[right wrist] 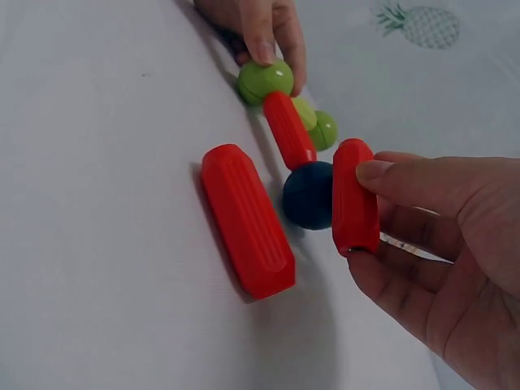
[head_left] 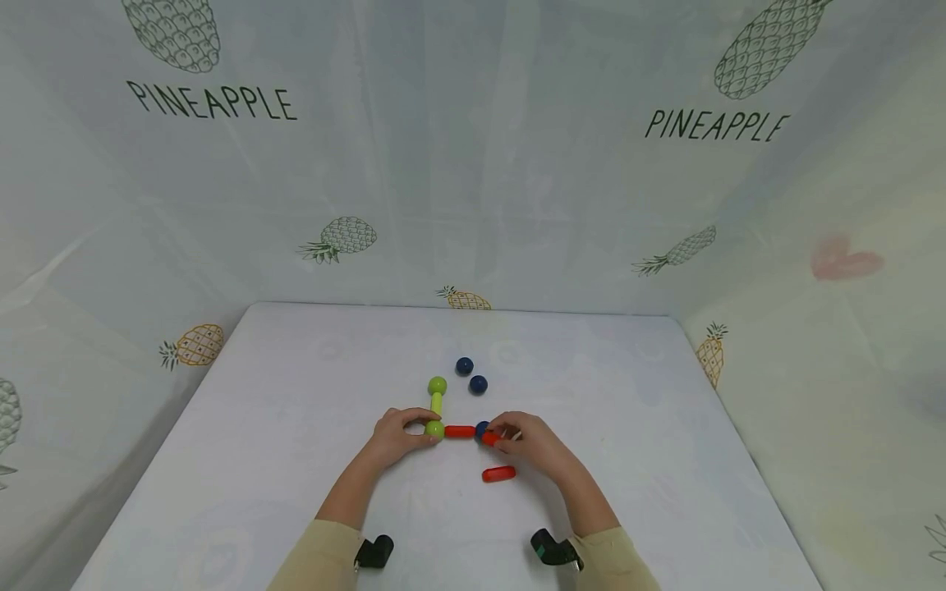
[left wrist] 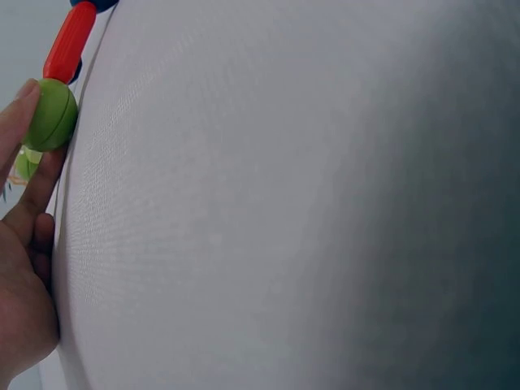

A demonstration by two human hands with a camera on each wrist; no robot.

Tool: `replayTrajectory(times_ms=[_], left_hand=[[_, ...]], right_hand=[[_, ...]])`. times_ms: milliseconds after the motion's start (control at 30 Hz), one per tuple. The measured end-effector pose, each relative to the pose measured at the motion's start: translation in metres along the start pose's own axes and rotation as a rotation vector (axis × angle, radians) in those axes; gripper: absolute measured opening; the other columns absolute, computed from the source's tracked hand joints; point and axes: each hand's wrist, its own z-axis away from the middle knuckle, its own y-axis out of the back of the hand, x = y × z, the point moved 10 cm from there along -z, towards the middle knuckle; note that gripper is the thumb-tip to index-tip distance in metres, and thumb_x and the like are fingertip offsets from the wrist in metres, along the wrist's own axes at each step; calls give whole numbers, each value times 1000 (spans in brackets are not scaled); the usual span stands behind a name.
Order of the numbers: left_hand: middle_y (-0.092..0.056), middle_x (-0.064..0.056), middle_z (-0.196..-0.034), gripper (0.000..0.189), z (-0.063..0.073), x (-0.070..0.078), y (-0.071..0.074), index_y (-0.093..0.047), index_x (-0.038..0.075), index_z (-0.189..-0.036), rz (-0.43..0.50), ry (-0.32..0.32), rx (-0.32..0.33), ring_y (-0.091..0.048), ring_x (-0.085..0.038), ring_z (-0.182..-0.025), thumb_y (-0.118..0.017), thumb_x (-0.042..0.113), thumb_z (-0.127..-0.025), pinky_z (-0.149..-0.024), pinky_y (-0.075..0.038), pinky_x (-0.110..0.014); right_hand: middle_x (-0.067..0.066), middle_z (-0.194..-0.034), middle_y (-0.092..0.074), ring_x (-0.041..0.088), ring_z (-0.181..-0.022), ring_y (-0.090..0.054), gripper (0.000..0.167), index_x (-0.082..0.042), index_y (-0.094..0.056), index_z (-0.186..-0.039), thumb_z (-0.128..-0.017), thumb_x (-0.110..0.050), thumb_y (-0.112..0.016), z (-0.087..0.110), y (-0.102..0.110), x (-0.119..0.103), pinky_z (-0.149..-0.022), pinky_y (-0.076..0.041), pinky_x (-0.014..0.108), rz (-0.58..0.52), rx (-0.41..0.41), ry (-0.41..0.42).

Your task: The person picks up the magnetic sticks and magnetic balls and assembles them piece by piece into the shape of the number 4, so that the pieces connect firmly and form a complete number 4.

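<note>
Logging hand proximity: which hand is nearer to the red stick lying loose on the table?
Right. The right hand is just beyond the loose red stick, toward its right; the left hand is farther off, to its left, pinching a green ball.

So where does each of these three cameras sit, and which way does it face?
Head: worn on the head, facing forward and down over the white table; the left hand, right hand and tan sleeves show.
Left wrist: on that wrist, facing its work low across the tabletop; the left hand pinches a green ball at the picture's left edge.
Right wrist: on that wrist, facing the held red rod; both hands show.
Shared: head and right wrist both show the loose red rod.
</note>
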Motion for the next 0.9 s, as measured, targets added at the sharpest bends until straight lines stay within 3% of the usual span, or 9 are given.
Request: replayTrajectory(times_ms=[367,900], left_hand=[[-62,10,-99,30,2,1,1,-73,33,-104,0,-7,0,-48,-19,-100,-84,32,-76,-89,-40,-48],[-63,12,-98,29,2,5,1,-73,33,-101,2,-36,-19,-46,-18,-101,-85,30,-75,-90,-39,-49]], right_hand=[[-3,-90,-61,17,-84,-57,28,-6,-68,-116,-89,-6,-68,-8,8,-10,-67,-50,28,-14,15,47],[3,-100,-61,21,-88,-58,31,-5,-67,-120,-89,-3,-62,-18,14,-11,-65,-53,28,-96,71,34]])
